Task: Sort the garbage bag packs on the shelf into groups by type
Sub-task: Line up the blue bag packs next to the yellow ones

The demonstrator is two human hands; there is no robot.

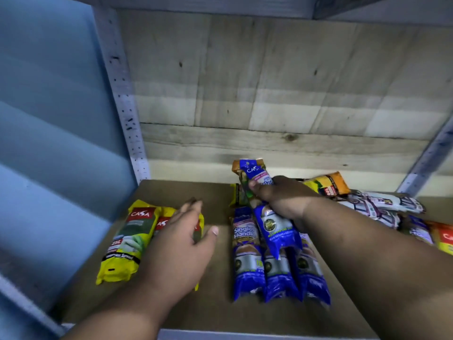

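Note:
On the brown shelf board (186,192) lie yellow Casa packs (127,239) at the left. My left hand (181,246) rests flat on top of them, fingers spread, holding nothing. In the middle, three blue packs (247,266) lie side by side. My right hand (279,197) hovers above them, shut on a blue Casa pack (277,229) held lengthwise, with another greenish-orange pack (241,177) pressed behind it in the same grip. At the right sits a mixed heap with an orange-yellow pack (328,184), white packs (382,204) and a yellow-orange pack (443,236).
A perforated metal upright (122,94) stands at the shelf's left back corner, another upright (426,163) at the right. Wooden boards (269,82) form the back wall. A blue wall (49,119) lies left of the shelf. Bare board shows between the yellow and blue groups.

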